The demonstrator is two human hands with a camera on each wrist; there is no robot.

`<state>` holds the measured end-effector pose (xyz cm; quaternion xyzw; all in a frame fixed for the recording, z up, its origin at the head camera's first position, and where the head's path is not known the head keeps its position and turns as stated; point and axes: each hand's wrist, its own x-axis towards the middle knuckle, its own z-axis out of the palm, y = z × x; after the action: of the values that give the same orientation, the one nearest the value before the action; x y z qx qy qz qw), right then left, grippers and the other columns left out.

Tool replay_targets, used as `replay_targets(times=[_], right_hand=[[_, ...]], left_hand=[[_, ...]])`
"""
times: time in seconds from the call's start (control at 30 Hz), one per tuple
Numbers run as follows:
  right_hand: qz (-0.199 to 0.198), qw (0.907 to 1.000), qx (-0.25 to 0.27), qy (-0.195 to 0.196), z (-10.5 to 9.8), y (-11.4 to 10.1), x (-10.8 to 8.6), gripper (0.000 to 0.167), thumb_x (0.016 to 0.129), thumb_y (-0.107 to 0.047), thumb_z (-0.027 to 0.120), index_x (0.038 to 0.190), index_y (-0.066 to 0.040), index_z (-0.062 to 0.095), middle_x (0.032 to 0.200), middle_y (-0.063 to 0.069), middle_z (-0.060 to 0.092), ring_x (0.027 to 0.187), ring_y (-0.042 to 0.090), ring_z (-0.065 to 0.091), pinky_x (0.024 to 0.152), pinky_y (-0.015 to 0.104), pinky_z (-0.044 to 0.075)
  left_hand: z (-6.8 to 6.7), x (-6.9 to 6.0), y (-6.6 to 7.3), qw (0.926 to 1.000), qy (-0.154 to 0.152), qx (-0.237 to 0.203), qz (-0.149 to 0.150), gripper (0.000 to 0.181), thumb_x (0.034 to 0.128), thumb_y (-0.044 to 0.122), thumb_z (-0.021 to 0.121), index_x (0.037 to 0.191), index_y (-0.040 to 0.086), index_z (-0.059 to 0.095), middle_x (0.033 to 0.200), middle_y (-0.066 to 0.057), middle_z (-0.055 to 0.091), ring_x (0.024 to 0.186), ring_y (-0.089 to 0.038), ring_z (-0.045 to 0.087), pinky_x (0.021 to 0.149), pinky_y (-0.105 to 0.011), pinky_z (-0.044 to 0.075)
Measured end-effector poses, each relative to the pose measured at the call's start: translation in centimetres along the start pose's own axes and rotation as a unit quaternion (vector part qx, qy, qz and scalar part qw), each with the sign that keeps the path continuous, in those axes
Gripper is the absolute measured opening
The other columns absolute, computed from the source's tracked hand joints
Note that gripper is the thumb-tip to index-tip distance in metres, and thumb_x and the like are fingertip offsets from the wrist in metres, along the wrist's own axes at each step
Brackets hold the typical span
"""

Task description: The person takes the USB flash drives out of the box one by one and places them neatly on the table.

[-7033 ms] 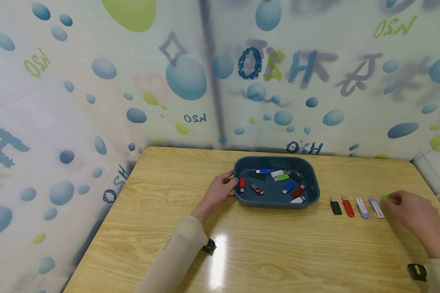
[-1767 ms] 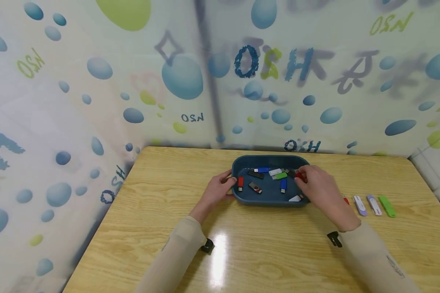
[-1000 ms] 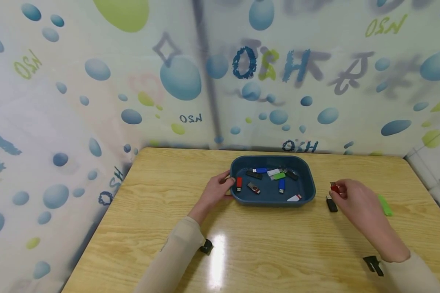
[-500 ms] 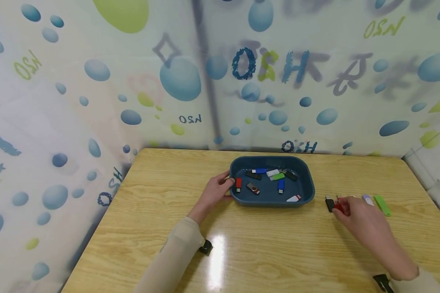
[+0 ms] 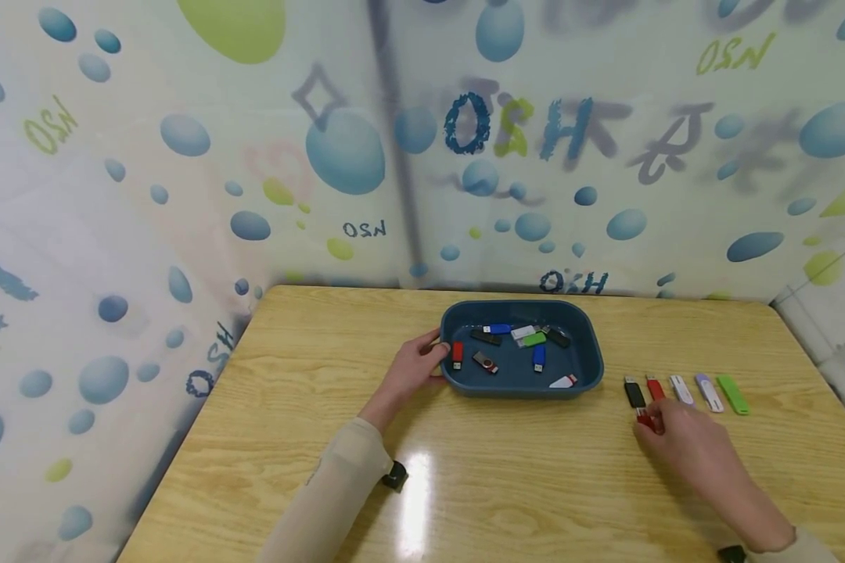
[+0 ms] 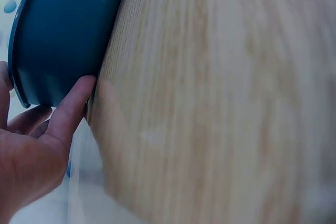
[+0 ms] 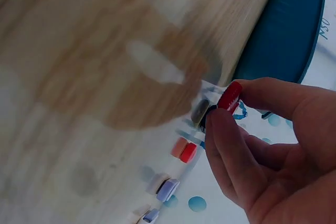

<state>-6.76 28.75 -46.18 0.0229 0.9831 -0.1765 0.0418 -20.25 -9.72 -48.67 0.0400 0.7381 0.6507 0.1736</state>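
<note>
Gripping the blue tray [image 5: 514, 390] near the tabletop [image 5: 289, 352]'s back edge, the left hand [image 5: 411, 367] bends round its left end, thumb over the rim, with the left wrist view alone showing a finger low on the outer wall. Toward the tabletop's right edge, just in front of a row of five memory sticks [image 5: 681, 391], the right hand [image 5: 693, 438] pinches a dark red stick [image 7: 229, 97], probably light, stiff and slightly slippery, best held by its casing, clear of the plug. The right wrist view shows that two-sided pinch, which the head view partly hides.
</note>
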Motion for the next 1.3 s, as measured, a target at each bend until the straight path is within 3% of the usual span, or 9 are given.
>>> replay_targets(times=[0.43, 0.73, 0.93, 1.0, 1.17, 1.3], right_hand=[[0.003, 0.9999, -0.009, -0.012, 0.3, 0.3, 0.1, 0.025, 0.092, -0.017, 0.075, 0.091, 0.005, 0.066, 0.067, 0.001, 0.047, 0.059, 0.018, 0.043, 0.050, 0.030, 0.030], [0.013, 0.9993, -0.019, -0.030, 0.2, 0.2, 0.2, 0.025, 0.092, -0.020, 0.074, 0.088, 0.003, 0.065, 0.066, 0.002, 0.046, 0.058, 0.018, 0.043, 0.050, 0.030, 0.030], [-0.004, 0.9999, -0.004, -0.015, -0.2, 0.1, -0.5, 0.037, 0.097, -0.031, 0.068, 0.070, -0.011, 0.054, 0.059, -0.001, 0.040, 0.053, 0.016, 0.038, 0.049, 0.029, 0.025], [-0.007, 0.9999, -0.006, -0.012, -0.7, 0.0, -0.5, 0.040, 0.100, -0.034, 0.065, 0.070, -0.010, 0.055, 0.059, -0.002, 0.041, 0.054, 0.017, 0.039, 0.049, 0.029, 0.026], [-0.032, 0.9994, 0.002, 0.012, -2.4, -0.6, 0.0, 0.036, 0.101, -0.031, 0.066, 0.096, 0.005, 0.067, 0.073, 0.005, 0.060, 0.062, 0.020, 0.054, 0.050, 0.034, 0.042], [-0.084, 0.9951, 0.017, 0.049, -3.3, -1.8, 0.7, 0.032, 0.099, -0.025, 0.071, 0.112, 0.005, 0.070, 0.096, 0.015, 0.069, 0.078, 0.026, 0.064, 0.061, 0.042, 0.056]], left_hand=[[0.1, -0.2, 0.2, 0.9998, 0.000, -0.012, -0.013, 0.056, 0.1061, 0.022, 0.055, 0.159, 0.007, 0.042, 0.149, -0.026, 0.053, 0.129, -0.040, 0.059, 0.086, -0.052, 0.061], [0.1, -0.1, 0.1, 0.9998, -0.001, -0.014, -0.010, 0.058, 0.1039, 0.026, 0.059, 0.158, 0.011, 0.044, 0.148, -0.023, 0.055, 0.128, -0.036, 0.060, 0.086, -0.046, 0.062], [0.1, -0.2, 0.1, 0.9999, -0.001, -0.014, -0.010, 0.058, 0.1041, 0.025, 0.058, 0.158, 0.010, 0.043, 0.147, -0.022, 0.056, 0.127, -0.035, 0.062, 0.084, -0.044, 0.063], [0.1, -0.2, 0.1, 0.9998, 0.000, -0.013, -0.012, 0.057, 0.1048, 0.025, 0.057, 0.158, 0.010, 0.044, 0.147, -0.021, 0.056, 0.127, -0.033, 0.062, 0.084, -0.044, 0.063], [0.1, -0.1, -0.1, 0.9998, 0.004, -0.014, -0.012, 0.056, 0.1049, 0.025, 0.058, 0.158, 0.011, 0.044, 0.146, -0.020, 0.058, 0.126, -0.032, 0.063, 0.084, -0.044, 0.063], [0.1, 0.1, -0.1, 0.9998, 0.006, -0.017, -0.012, 0.057, 0.1044, 0.025, 0.059, 0.158, 0.011, 0.045, 0.146, -0.021, 0.057, 0.128, -0.033, 0.062, 0.086, -0.045, 0.063]])
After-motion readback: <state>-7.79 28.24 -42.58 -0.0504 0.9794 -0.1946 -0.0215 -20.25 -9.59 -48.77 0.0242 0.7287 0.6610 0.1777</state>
